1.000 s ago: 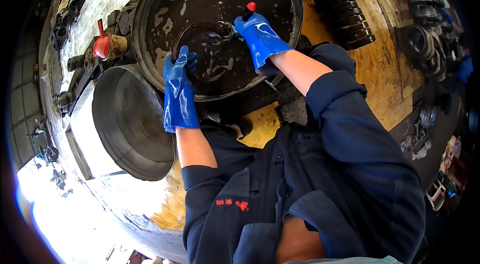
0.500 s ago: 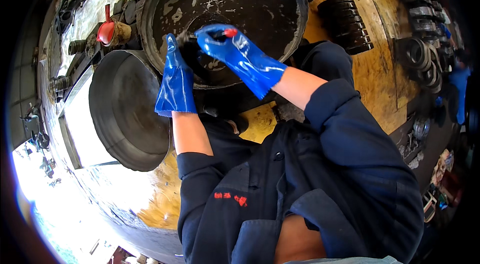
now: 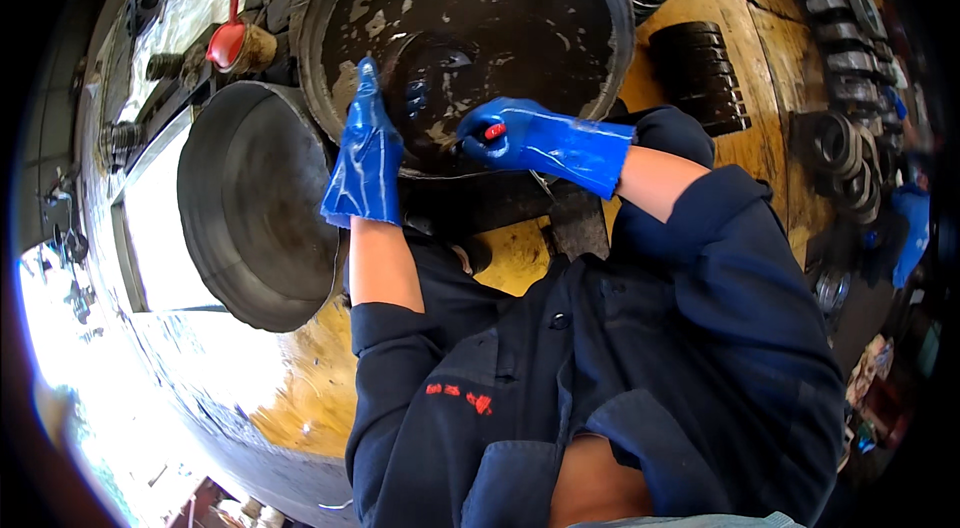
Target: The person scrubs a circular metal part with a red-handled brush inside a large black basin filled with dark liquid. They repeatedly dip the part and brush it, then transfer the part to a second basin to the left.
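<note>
At the left, a grey basin point(image 3: 255, 213) lies tilted, its open side partly toward the camera. Beyond it, a red scoop point(image 3: 228, 40) sits at a tan pot point(image 3: 260, 48). To its right, the left hand point(image 3: 370, 133), in a long blue glove, is placed at the near-left rim of a large tub point(image 3: 621, 28), thumb up. The tub holds dark liquid point(image 3: 545, 33) with pale patches on its surface. A round dark part point(image 3: 440, 58) appears to lie in this liquid, just right of the left hand; the dark liquid hides its full outline and the left fingers, so whether that hand grips it cannot be told. The right hand point(image 3: 497, 133), also gloved, is closed around a red-handled tool point(image 3: 495, 131) over the tub's near side. The handle end faces roughly toward the camera, foreshortened; the working end is concealed. From the right grip, the round part lies to the left and farther from the body; the left hand is the nearer. Right of the tub stands a stack of dark ribbed rings point(image 3: 697, 78), then a dark metal shaft point(image 3: 845, 43).
</note>
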The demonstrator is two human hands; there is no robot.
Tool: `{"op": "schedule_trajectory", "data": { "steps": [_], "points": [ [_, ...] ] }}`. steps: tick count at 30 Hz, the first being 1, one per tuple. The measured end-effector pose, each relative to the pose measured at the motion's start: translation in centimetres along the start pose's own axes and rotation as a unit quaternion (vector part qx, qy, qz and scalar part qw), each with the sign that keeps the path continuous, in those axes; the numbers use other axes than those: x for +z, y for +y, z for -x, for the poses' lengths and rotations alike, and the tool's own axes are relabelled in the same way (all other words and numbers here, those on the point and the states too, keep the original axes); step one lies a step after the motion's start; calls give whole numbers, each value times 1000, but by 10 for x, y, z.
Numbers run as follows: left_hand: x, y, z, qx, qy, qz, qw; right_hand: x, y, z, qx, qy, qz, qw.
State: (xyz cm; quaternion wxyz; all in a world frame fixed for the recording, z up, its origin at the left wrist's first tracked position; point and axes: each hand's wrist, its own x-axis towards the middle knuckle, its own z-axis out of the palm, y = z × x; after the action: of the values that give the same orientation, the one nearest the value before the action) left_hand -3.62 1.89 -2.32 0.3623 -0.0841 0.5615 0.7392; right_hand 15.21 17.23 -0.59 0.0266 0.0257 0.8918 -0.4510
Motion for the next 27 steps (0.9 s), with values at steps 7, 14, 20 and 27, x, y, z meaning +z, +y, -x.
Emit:
{"op": "schedule_trajectory", "data": {
  "steps": [7, 14, 20, 27],
  "points": [
    [18, -5, 25, 173, -31, -158, 972, -18, -4, -60, -208, 199, 327, 900],
    [15, 4, 49, 192, -8, -252, 949, 8, 61, -72, 95, 127, 145, 977],
    [23, 1, 58, 174, 39, -283, 942, 5, 73, -72, 320, 4, -267, 909],
    [32, 7, 69, 187, 61, -301, 933, 7, 44, -57, 364, -32, -435, 823]
  ]
}}
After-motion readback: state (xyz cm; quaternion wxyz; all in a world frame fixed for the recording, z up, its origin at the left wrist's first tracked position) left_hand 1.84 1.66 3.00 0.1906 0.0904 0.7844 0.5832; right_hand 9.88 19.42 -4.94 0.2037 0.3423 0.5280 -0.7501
